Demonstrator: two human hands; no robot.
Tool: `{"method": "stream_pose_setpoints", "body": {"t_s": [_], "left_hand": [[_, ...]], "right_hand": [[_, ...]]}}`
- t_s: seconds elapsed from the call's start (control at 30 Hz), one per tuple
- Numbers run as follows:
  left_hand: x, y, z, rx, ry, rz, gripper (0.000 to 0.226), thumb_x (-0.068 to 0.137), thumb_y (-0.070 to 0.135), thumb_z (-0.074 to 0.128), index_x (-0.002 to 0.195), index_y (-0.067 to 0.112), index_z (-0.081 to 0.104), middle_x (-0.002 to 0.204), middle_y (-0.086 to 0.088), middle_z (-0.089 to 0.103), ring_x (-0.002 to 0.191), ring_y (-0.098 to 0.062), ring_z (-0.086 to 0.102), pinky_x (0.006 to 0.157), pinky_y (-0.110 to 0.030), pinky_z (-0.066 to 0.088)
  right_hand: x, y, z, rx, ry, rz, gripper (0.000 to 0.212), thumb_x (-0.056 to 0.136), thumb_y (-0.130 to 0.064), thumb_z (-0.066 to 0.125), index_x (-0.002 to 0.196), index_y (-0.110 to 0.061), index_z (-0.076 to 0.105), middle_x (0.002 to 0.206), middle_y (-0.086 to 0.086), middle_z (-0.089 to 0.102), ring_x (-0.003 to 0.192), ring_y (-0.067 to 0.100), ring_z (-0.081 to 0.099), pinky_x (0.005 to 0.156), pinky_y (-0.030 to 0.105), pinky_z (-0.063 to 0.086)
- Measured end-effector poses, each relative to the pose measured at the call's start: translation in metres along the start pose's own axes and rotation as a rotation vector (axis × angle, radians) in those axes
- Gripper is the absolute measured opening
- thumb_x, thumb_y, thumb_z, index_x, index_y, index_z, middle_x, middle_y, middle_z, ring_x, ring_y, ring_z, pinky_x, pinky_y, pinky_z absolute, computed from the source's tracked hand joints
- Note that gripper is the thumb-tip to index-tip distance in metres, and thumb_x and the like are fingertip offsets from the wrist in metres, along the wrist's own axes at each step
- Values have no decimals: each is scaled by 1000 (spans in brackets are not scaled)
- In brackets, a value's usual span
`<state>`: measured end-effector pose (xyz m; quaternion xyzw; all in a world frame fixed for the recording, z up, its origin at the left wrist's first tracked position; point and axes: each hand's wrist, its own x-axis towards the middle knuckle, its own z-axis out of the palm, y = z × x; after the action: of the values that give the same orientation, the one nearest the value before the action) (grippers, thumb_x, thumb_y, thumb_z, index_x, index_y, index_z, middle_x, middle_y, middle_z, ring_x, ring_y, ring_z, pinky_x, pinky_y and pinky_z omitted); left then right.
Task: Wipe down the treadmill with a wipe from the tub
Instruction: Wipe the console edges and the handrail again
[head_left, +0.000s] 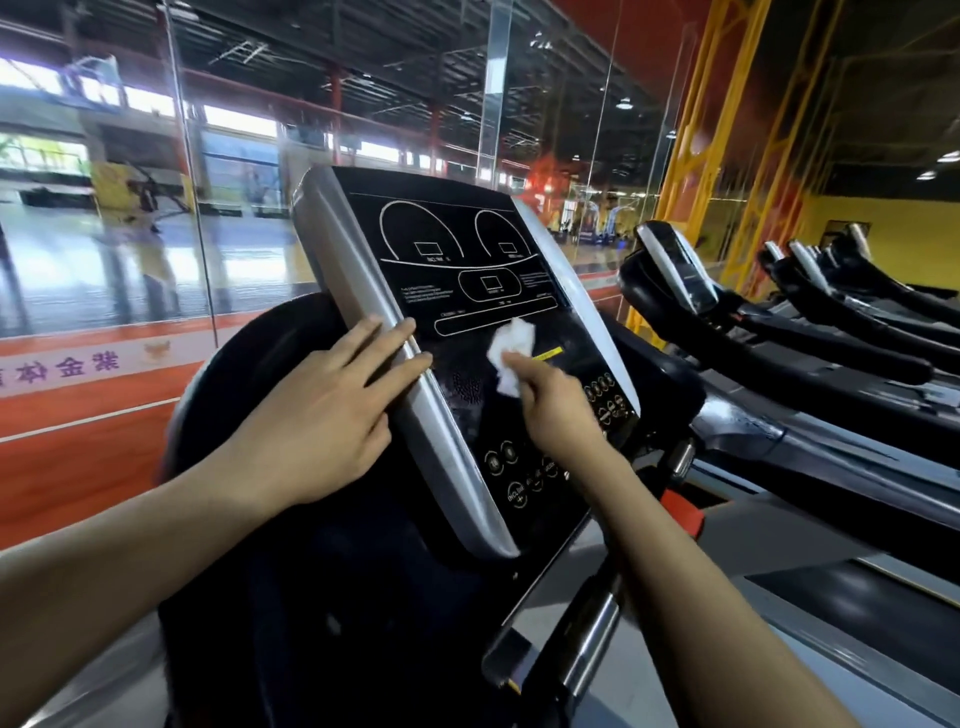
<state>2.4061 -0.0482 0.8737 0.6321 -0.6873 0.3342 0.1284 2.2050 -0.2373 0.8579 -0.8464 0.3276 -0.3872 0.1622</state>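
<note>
A person's right hand (558, 402) presses a crumpled white wipe (511, 353) against the black console panel (467, 270) of a treadmill, pinching it at the fingertips just below the long oval outline at the panel's centre; how much of the wipe lies under the fingers cannot be made out. At nine o'clock from the wipe, the left hand (332, 410) lies flat and relaxed, fingers straight, over the silver side rail (363, 291) of the console, holding nothing, with two fingertips reaching the edge of the black panel. White dial outlines and small print at twelve o'clock on the panel are too blurred to read; among the round buttons (514, 467) at six o'clock only the word "INCLINE" is legible, and the right wrist covers some of them. The handrail post (587, 644) at five o'clock is cut off by the bottom edge. At three o'clock a row of further treadmills (779, 312) recedes into blur. Behind the console, glass panes (130, 234) carry reflections over an orange floor (78, 441).
</note>
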Motion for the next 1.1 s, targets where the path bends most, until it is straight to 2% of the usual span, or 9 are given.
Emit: {"method": "stream_pose_setpoints", "body": {"t_s": [0.1, 0.3, 0.43, 0.6, 0.73, 0.83, 0.9, 1.0, 1.1], "left_hand": [[1, 1, -1, 19, -10, 1, 71, 89, 26, 62, 156, 20, 38, 167, -7, 25, 153, -35, 26, 99, -49, 50], [-1, 0, 0, 37, -27, -7, 74, 89, 28, 62, 158, 22, 35, 168, -6, 21, 154, -33, 23, 101, -49, 50], [-1, -2, 0, 42, -13, 13, 73, 87, 27, 64, 156, 20, 38, 167, -8, 25, 153, -35, 26, 98, -49, 52], [0, -2, 2, 19, -11, 6, 71, 87, 29, 58, 156, 22, 38, 168, -6, 24, 154, -34, 24, 100, -50, 51], [0, -1, 1, 20, -6, 8, 69, 88, 37, 37, 155, 22, 39, 167, -6, 25, 153, -33, 24, 100, -49, 52], [0, -1, 1, 19, -2, 7, 69, 89, 39, 37, 156, 23, 36, 168, -5, 24, 154, -32, 22, 101, -52, 52], [-1, -1, 1, 12, -11, -3, 69, 90, 37, 42, 157, 24, 33, 168, -5, 21, 155, -31, 19, 104, -54, 49], [-2, -1, -1, 16, -22, -13, 67, 92, 30, 49, 157, 23, 34, 169, -4, 20, 155, -31, 18, 106, -54, 48], [-2, -1, -3, 16, -36, -20, 70, 91, 27, 56, 158, 23, 34, 169, -4, 18, 156, -30, 17, 105, -53, 49]], "right_hand": [[22, 1, -2, -125, -14, 218, 44, 99, -8, 48, 140, -18, 58, 128, 19, 66, 119, 38, 60, 97, 39, 48], [-7, -54, 8, 11, -55, -189, 36, 97, -5, 51, 129, -17, 62, 115, 16, 71, 102, 32, 67, 89, 41, 53], [60, 0, -7, -343, -169, 121, 44, 97, -9, 54, 140, -20, 53, 123, 24, 64, 113, 41, 61, 95, 40, 48], [105, 43, -19, -241, -109, 366, 39, 98, -6, 50, 137, -5, 54, 134, 24, 58, 124, 39, 56, 98, 36, 46], [67, 3, -8, -151, -94, 168, 49, 97, -8, 54, 145, -16, 52, 135, 25, 60, 122, 40, 58, 105, 39, 45], [10, -37, 6, 7, -126, -172, 52, 95, -3, 53, 143, -23, 56, 140, 8, 61, 126, 28, 60, 110, 33, 44], [-13, -45, 10, 49, -145, -285, 53, 96, -6, 52, 144, -29, 53, 147, -2, 56, 128, 18, 58, 111, 31, 43], [-3, -26, 2, -83, -90, -118, 49, 95, -2, 50, 139, -23, 57, 122, 10, 71, 109, 35, 66, 95, 43, 52], [0, -21, -2, -79, -43, -1, 45, 94, 1, 47, 133, -18, 59, 108, 14, 73, 103, 42, 64, 84, 38, 49]]}}
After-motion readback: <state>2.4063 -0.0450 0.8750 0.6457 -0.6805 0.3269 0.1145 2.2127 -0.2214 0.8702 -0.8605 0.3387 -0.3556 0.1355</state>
